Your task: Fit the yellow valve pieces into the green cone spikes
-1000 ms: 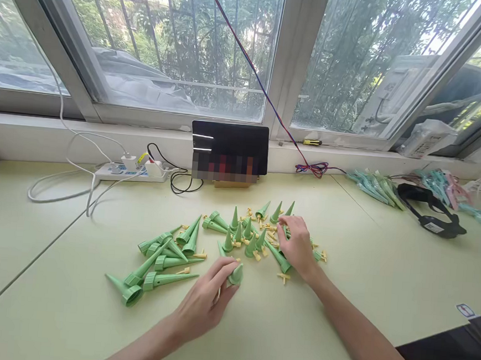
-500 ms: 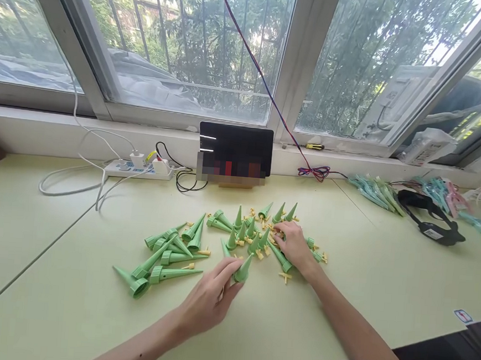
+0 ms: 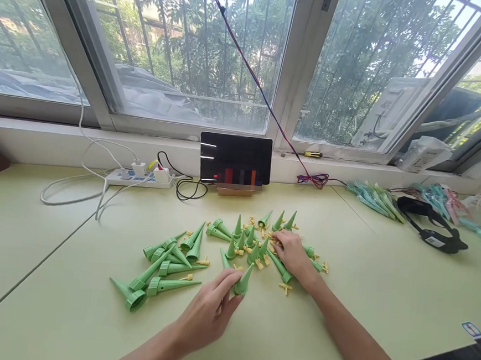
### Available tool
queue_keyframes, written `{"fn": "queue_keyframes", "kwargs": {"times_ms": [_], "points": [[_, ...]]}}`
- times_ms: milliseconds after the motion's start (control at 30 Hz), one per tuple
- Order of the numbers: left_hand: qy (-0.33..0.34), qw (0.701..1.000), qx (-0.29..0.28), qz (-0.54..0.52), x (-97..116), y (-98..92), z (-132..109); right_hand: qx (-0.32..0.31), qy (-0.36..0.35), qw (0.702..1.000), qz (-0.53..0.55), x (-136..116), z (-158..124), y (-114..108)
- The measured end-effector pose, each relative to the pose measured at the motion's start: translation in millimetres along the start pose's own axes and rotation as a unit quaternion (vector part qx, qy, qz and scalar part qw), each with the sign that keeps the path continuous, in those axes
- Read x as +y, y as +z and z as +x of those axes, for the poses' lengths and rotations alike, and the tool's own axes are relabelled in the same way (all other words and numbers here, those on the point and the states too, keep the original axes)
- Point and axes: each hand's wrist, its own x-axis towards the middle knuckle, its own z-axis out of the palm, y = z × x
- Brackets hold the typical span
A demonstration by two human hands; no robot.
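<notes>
Between the thumb and fingers of my left hand (image 3: 209, 308), a green plant watering spike (image 3: 243, 280) is held with its tip up. My right hand (image 3: 295, 255) is low at the back right of the pile, its fingertips pinched together among small yellow valve pieces; what they hold is hidden. Just left of it several green spikes (image 3: 250, 237) stand upright, some with yellow valves on their bases. One loose yellow T-shaped valve (image 3: 285, 288) lies in front of the right hand. Another green spike (image 3: 280, 267) lies tilted beside that hand.
More green spikes (image 3: 174, 287) lie heaped at the left. Behind the pile stands a tablet (image 3: 236, 156) on a small stand. A power strip (image 3: 139, 179) with cables is at the back left. At the back right are a black head strap (image 3: 432, 225) and bagged teal items (image 3: 374, 199).
The view has tilted up slightly, so everything sits a little lower. Both hands keep nearly the same place and grip, the left still on the spike.
</notes>
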Motion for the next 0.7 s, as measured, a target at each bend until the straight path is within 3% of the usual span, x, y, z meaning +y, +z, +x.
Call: {"fn": "queue_keyframes", "kwargs": {"times_ms": [700], "points": [[-0.014,1.000,-0.001,0.016,-1.3,0.6,-3.0,-0.036,-0.003,0.999,-0.009,0.7,0.7,1.1]]}}
